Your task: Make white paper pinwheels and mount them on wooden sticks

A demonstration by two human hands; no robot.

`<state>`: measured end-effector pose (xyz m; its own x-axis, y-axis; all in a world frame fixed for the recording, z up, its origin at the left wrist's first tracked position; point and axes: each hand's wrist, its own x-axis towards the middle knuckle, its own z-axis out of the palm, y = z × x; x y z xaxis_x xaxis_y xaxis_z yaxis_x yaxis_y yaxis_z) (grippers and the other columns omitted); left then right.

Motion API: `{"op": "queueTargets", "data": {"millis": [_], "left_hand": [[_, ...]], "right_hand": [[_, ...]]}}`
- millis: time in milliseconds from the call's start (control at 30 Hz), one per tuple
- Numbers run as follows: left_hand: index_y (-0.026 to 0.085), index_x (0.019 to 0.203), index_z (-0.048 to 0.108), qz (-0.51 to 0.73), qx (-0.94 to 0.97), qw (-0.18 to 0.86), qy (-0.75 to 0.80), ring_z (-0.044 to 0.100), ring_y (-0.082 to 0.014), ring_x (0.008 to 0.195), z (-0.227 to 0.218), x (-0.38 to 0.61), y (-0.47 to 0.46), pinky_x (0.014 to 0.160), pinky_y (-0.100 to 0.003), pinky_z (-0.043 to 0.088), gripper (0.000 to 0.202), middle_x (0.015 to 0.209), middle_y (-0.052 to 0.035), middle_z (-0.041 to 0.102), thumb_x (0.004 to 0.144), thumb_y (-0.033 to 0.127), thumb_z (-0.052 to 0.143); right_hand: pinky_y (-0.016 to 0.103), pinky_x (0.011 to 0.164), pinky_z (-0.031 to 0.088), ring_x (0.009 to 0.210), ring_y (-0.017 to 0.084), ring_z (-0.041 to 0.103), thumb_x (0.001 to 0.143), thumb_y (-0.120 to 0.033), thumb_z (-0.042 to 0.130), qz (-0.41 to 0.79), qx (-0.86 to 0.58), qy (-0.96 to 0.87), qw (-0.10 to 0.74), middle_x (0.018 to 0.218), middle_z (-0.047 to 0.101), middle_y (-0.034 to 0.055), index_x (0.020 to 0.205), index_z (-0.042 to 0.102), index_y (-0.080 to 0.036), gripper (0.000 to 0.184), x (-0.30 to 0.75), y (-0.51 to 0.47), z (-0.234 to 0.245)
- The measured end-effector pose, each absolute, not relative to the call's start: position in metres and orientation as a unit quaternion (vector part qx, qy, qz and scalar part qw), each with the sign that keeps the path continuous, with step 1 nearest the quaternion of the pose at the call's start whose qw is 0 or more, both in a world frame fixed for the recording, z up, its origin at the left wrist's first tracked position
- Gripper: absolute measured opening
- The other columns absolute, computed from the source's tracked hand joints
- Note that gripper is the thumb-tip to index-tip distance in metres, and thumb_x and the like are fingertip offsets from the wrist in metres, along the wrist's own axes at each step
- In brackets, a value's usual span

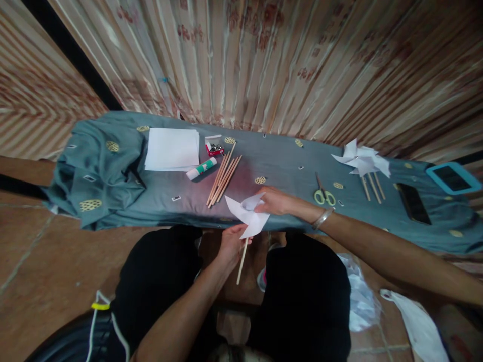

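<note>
A white paper pinwheel [249, 217] on a thin wooden stick [241, 266] is held between my hands, just off the near edge of the cloth-covered surface. My left hand [231, 245] is closed around its lower part, where the stick meets the paper; some fingers are hidden behind it. From the right, my right hand [274, 201] pinches the upper right blade, its fingertips partly covered by paper. Beyond them lies a bundle of several wooden sticks [225, 177]. Beside the bundle are a glue stick [202, 169] and a small red open box [215, 146] of metal pins.
A stack of white paper [172, 149] lies to the left on the grey-green patterned cloth [279, 161]. Green-handled scissors [323, 195], several finished pinwheels [363, 159], a black phone [413, 203] and a blue-framed device [454, 177] sit to the right. A curtain [241, 60] hangs behind.
</note>
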<state>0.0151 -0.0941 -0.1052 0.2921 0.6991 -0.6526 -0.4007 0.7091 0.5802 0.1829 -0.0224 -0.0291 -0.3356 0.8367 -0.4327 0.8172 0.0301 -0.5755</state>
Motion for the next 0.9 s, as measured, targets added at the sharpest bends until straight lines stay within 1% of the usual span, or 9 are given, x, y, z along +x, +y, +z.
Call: {"op": "queueTargets", "data": {"millis": [133,233,300,433,500,567,667,800,900], "left_hand": [[0.010,0.064,0.071,0.351,0.127,0.797,0.476,0.054,-0.0080,0.046,-0.104,0.016,-0.096,0.046,-0.019,0.041,0.031,0.055,-0.0024,0.066,0.044,0.024,0.090],[0.010,0.067,0.072,0.345,0.107,0.803,0.475,0.055,-0.0080,0.048,-0.101,0.016,-0.097,0.047,-0.019,0.043,0.030,0.058,-0.0029,0.068,0.045,0.021,0.090],[0.011,0.069,0.072,0.339,0.094,0.806,0.476,0.056,-0.0080,0.049,-0.098,0.015,-0.099,0.048,-0.018,0.045,0.028,0.060,-0.0032,0.069,0.048,0.017,0.089],[0.011,0.079,0.073,0.319,0.061,0.825,0.462,0.056,-0.0070,0.050,-0.090,0.011,-0.104,0.049,-0.016,0.046,0.022,0.061,-0.0026,0.067,0.059,0.013,0.084],[0.010,0.083,0.073,0.312,0.041,0.840,0.442,0.053,-0.0054,0.049,-0.088,0.009,-0.107,0.045,-0.014,0.042,0.025,0.062,-0.0023,0.065,0.061,0.015,0.083],[0.010,0.084,0.073,0.317,0.030,0.850,0.419,0.048,-0.0032,0.047,-0.087,0.008,-0.109,0.041,-0.012,0.035,0.032,0.064,-0.0015,0.063,0.056,0.018,0.086],[0.008,0.082,0.073,0.321,0.039,0.858,0.399,0.040,-0.0011,0.048,-0.088,0.008,-0.109,0.039,-0.012,0.027,0.039,0.063,0.0005,0.059,0.050,0.022,0.090],[0.008,0.079,0.073,0.307,0.059,0.862,0.399,0.035,-0.0009,0.049,-0.089,0.008,-0.108,0.041,-0.013,0.025,0.039,0.059,0.0028,0.053,0.050,0.026,0.091],[0.008,0.077,0.073,0.310,0.056,0.860,0.400,0.037,-0.0012,0.049,-0.089,0.008,-0.108,0.041,-0.014,0.025,0.037,0.060,0.0023,0.054,0.049,0.025,0.091]], "right_hand": [[0.021,0.053,0.030,0.055,0.009,0.044,0.068,-0.014,0.058,0.390,-0.532,-0.751,-0.017,0.054,0.050,-0.0039,0.058,0.059,-0.015,0.010,0.182,-0.016,-0.023],[0.021,0.052,0.030,0.054,0.009,0.042,0.068,-0.014,0.057,0.390,-0.499,-0.773,-0.039,0.054,0.048,-0.0044,0.058,0.057,-0.016,0.010,0.184,-0.011,-0.024],[0.021,0.051,0.031,0.054,0.009,0.042,0.068,-0.015,0.056,0.395,-0.488,-0.777,-0.044,0.054,0.048,-0.0045,0.059,0.058,-0.016,0.009,0.186,-0.008,-0.026],[0.021,0.051,0.031,0.054,0.009,0.042,0.068,-0.017,0.056,0.409,-0.477,-0.776,-0.050,0.055,0.050,-0.0039,0.061,0.059,-0.015,0.008,0.190,-0.004,-0.029],[0.021,0.051,0.032,0.055,0.009,0.043,0.068,-0.018,0.058,0.413,-0.476,-0.775,-0.053,0.056,0.051,-0.0036,0.062,0.061,-0.014,0.008,0.191,-0.002,-0.029],[0.020,0.051,0.033,0.055,0.009,0.044,0.069,-0.019,0.059,0.416,-0.475,-0.773,-0.057,0.057,0.052,-0.0035,0.065,0.063,-0.014,0.008,0.192,-0.001,-0.029],[0.020,0.052,0.034,0.057,0.010,0.048,0.069,-0.019,0.061,0.420,-0.483,-0.766,-0.061,0.060,0.058,-0.0023,0.071,0.068,-0.013,0.009,0.192,0.001,-0.029],[0.020,0.055,0.038,0.063,0.012,0.054,0.068,-0.016,0.063,0.423,-0.491,-0.760,-0.052,0.068,0.066,-0.0010,0.079,0.072,-0.015,0.015,0.190,0.002,-0.028],[0.020,0.057,0.040,0.064,0.013,0.057,0.068,-0.015,0.064,0.417,-0.486,-0.766,-0.054,0.070,0.068,-0.0009,0.082,0.073,-0.016,0.016,0.190,0.003,-0.027]]}}
